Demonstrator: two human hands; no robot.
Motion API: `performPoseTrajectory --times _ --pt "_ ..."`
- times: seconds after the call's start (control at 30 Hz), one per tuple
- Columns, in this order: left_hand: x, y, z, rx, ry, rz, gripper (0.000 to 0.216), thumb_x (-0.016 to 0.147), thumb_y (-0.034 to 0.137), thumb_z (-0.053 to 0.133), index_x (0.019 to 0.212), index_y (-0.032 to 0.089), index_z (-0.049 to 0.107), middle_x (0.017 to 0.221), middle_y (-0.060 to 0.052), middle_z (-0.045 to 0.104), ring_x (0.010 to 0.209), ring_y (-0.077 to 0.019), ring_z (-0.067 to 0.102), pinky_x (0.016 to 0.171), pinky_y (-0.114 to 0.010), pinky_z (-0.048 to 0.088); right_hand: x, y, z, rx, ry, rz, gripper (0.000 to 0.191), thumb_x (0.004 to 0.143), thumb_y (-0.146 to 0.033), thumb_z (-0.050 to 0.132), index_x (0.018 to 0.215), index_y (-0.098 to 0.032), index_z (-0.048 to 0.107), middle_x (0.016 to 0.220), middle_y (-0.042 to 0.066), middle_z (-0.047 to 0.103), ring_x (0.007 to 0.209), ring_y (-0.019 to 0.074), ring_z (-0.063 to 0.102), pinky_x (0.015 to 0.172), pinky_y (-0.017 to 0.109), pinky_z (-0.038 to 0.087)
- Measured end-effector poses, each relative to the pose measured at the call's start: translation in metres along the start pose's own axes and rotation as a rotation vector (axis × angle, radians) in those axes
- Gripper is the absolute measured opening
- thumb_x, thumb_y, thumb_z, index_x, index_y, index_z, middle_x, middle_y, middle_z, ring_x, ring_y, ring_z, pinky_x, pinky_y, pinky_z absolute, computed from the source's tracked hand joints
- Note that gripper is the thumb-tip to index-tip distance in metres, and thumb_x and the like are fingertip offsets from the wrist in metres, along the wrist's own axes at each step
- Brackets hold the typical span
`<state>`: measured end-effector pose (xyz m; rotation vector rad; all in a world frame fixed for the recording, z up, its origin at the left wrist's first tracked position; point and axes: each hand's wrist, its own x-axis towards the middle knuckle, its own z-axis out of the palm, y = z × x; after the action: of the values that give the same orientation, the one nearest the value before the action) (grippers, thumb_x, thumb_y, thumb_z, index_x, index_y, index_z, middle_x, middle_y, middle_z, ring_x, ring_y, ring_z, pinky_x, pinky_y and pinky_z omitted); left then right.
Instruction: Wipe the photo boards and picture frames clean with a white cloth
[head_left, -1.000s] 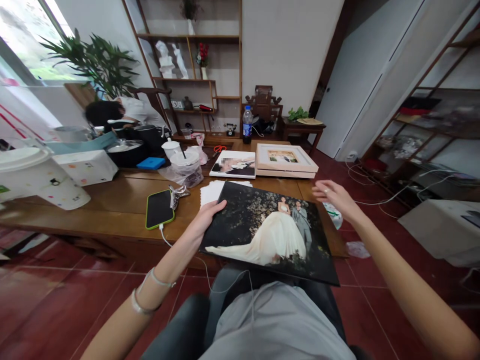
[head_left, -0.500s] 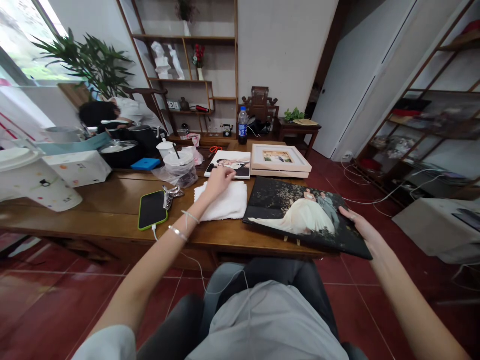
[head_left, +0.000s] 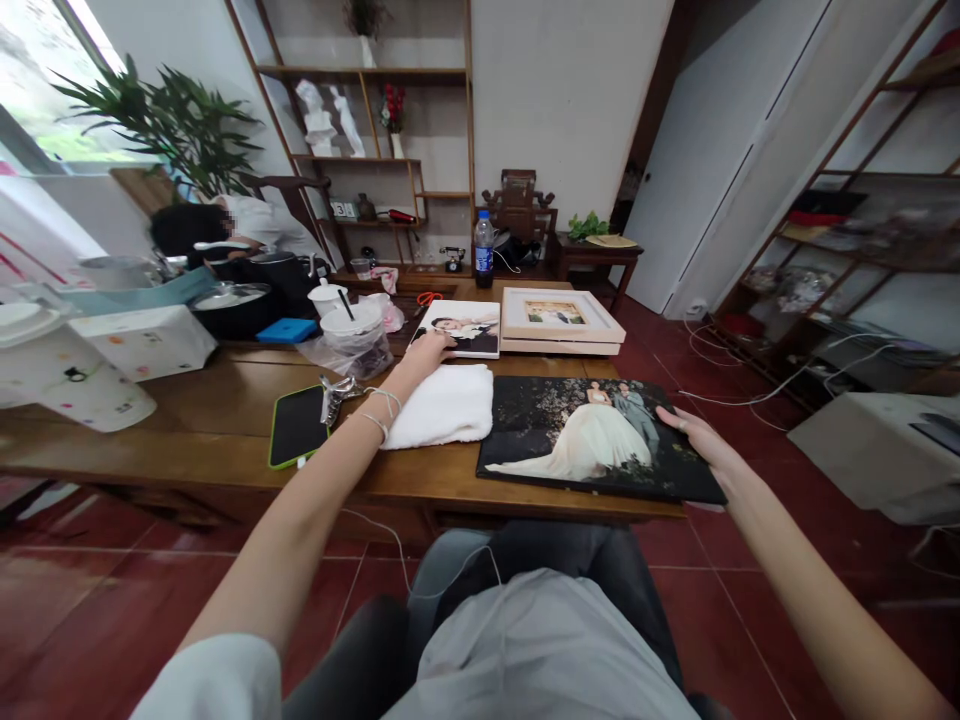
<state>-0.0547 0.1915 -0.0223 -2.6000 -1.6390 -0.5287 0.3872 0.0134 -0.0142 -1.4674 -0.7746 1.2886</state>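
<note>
My right hand [head_left: 699, 438] grips the right edge of a dark wedding photo album [head_left: 544, 425], its thumb on top and the other fingers hidden beneath. The album lies flat along the table's front edge, its cover showing a couple and a long pale gown. My left hand [head_left: 430, 352] is stretched over the near edge of a smaller white-edged photo book [head_left: 472, 325], fingers lying on it; whether it grips is unclear. Below that wrist is a folded white towel [head_left: 450, 405]. Behind the album sits a pale framed photo box [head_left: 592, 330].
Left on the wooden table [head_left: 217, 440] are a phone [head_left: 298, 425], a bagged plastic cup [head_left: 352, 335], a tissue box [head_left: 142, 340] and a paper cup [head_left: 75, 370]. A bottle [head_left: 484, 250] stands behind. Another person [head_left: 262, 225] leans over at the far left.
The album has tilted down flat onto the table and shifted slightly left, with my right hand still on it. My left hand has moved left and down to the photo book's near-left edge.
</note>
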Motion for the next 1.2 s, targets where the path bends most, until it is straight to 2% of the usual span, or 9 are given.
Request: performPoseTrajectory --times 0.27,0.53,0.7,0.8,0.87,0.9,0.97,1.03,1.2 --pt "0.007 -0.007 0.005 -0.012 0.036 0.015 0.027 0.082 0.019 0.061 0.108 0.014 0.067 0.115 -0.011 0.066 0.112 -0.0233 0.057 0.100 -0.033 0.041 0.003 -0.003 0.005 -0.087 0.029 0.001 0.031 0.077 -0.026 0.068 0.107 -0.020 0.066 0.064 0.002 0.072 0.042 0.0151 0.061 0.043 0.024 0.050" --pt "0.008 0.002 -0.003 -0.048 0.060 0.032 0.030 0.081 0.019 0.061 0.109 0.011 0.066 0.115 -0.013 0.067 0.113 -0.0241 0.058 0.102 -0.037 0.040 0.017 0.001 0.003 -0.305 0.011 -0.113 0.036 0.072 -0.042 0.071 0.100 -0.020 0.070 0.069 0.004 0.073 0.050 0.0179 0.064 0.049 0.027 0.052" --pt "-0.054 0.058 -0.046 -0.194 0.250 0.192 0.036 0.090 0.037 0.051 0.114 0.012 0.063 0.121 -0.013 0.064 0.116 -0.0246 0.056 0.103 -0.039 0.040 0.019 0.000 0.011 -0.321 0.050 -0.077 0.038 0.074 -0.038 0.068 0.107 -0.020 0.068 0.077 0.005 0.075 0.054 0.0182 0.066 0.051 0.028 0.052" --pt "-0.116 0.092 -0.066 -0.126 0.103 0.281 0.046 0.086 0.045 0.056 0.123 0.018 0.056 0.129 -0.010 0.058 0.119 -0.0261 0.054 0.103 -0.041 0.041 0.020 0.001 0.012 -0.374 0.104 -0.137 0.039 0.072 -0.038 0.070 0.106 -0.020 0.067 0.082 0.006 0.075 0.060 0.0188 0.067 0.055 0.028 0.053" --pt "-0.147 0.102 -0.065 -0.035 0.062 0.248 0.054 0.084 0.043 0.059 0.130 0.017 0.048 0.135 -0.013 0.052 0.119 -0.0289 0.053 0.100 -0.043 0.044 0.021 0.003 0.009 -0.393 0.120 -0.192 0.043 0.069 -0.040 0.072 0.107 -0.022 0.067 0.085 0.005 0.075 0.065 0.0201 0.069 0.058 0.029 0.055" --pt "-0.157 0.103 -0.060 0.002 0.074 0.235 0.043 0.087 0.036 0.055 0.125 0.016 0.051 0.136 -0.014 0.050 0.120 -0.0290 0.053 0.098 -0.044 0.045 0.021 0.004 0.008 -0.391 0.113 -0.212 0.046 0.067 -0.041 0.074 0.108 -0.022 0.066 0.087 0.005 0.075 0.068 0.0211 0.069 0.060 0.031 0.056" --pt "-0.167 0.100 -0.045 0.070 0.108 0.242 0.025 0.090 0.022 0.045 0.112 0.016 0.056 0.139 -0.015 0.047 0.125 -0.0289 0.049 0.098 -0.045 0.045 0.020 0.006 0.006 -0.372 0.065 -0.253 0.049 0.065 -0.040 0.076 0.110 -0.022 0.066 0.094 0.006 0.074 0.075 0.0231 0.070 0.065 0.033 0.057" --pt "-0.164 0.095 -0.029 0.115 0.143 0.283 0.025 0.090 0.012 0.039 0.103 0.017 0.060 0.142 -0.013 0.045 0.130 -0.0285 0.043 0.102 -0.046 0.043 0.018 0.008 0.004 -0.344 0.006 -0.311 0.051 0.063 -0.038 0.077 0.109 -0.022 0.066 0.104 0.006 0.072 0.086 0.0247 0.070 0.071 0.034 0.058" --pt "-0.150 0.095 -0.015 0.121 0.216 0.263 0.033 0.089 0.010 0.041 0.117 0.019 0.057 0.149 -0.013 0.033 0.130 -0.0272 0.043 0.103 -0.044 0.044 0.019 0.014 0.002 -0.312 -0.044 -0.383 0.053 0.060 -0.037 0.080 0.110 -0.024 0.065 0.115 0.005 0.069 0.105 0.0266 0.065 0.088 0.038 0.055"
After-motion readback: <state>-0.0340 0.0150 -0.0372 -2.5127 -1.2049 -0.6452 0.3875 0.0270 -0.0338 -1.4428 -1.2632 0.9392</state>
